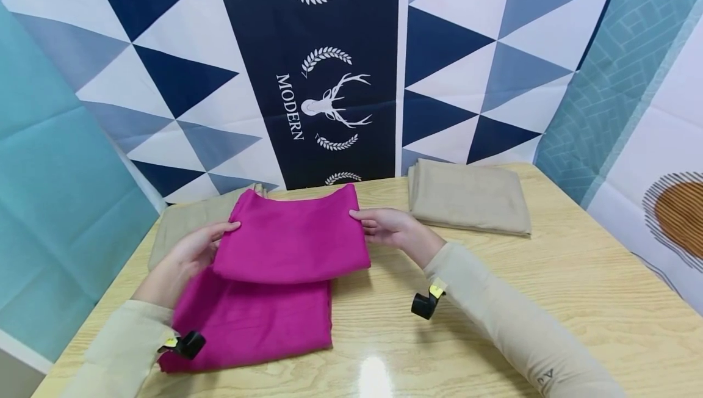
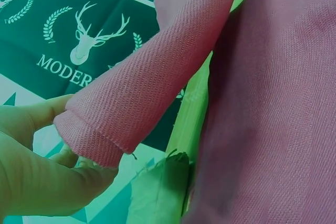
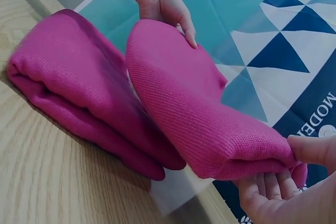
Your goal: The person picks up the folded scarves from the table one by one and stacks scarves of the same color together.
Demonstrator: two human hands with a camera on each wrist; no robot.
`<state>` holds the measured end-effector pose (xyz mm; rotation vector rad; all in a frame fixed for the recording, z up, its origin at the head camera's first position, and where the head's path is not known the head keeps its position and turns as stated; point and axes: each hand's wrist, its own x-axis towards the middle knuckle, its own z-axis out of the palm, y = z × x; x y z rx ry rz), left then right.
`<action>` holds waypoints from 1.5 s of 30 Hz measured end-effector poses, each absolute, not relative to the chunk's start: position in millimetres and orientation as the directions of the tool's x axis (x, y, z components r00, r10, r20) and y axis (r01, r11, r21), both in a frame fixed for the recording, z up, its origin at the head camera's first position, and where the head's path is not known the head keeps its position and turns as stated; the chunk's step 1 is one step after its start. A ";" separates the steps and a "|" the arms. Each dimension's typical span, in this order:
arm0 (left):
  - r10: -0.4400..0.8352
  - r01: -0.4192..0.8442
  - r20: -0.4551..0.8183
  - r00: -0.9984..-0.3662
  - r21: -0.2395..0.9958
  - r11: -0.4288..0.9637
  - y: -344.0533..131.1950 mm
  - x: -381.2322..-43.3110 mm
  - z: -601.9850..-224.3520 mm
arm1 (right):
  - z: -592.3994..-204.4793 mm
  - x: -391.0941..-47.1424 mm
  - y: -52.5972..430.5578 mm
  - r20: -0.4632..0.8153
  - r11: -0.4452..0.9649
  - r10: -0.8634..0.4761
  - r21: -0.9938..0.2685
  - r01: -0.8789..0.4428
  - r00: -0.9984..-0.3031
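Held up between both hands is a folded magenta cloth (image 1: 296, 239), raised off the table and sagging a little along its top edge. My left hand (image 1: 192, 248) pinches its left side, thumb on the near face. On the opposite side, my right hand (image 1: 387, 227) grips the cloth's edge, with the thumb in front and the fingers behind, as the right wrist view shows. Beneath lies a second magenta cloth (image 1: 263, 325), folded in thick layers on the table. The held cloth hides its far part. In the left wrist view the held cloth's folded edge (image 2: 136, 77) runs up from the fingers.
A folded beige cloth (image 1: 467, 196) lies at the back right of the wooden table (image 1: 494, 276). Another beige cloth (image 1: 192, 221) sits at the back left, partly behind the left hand and the magenta cloth. Patterned fabric (image 1: 335, 32) hangs behind the table.
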<state>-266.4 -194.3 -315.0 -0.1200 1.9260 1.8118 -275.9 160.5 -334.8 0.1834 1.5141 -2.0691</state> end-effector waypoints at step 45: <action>0.430 -0.328 -0.365 -0.826 0.931 0.160 -263.0 -245.7 -327.3 | -348.3 -243.5 123.8 -0.400 -0.136 -0.461 -0.850 0.509 -0.792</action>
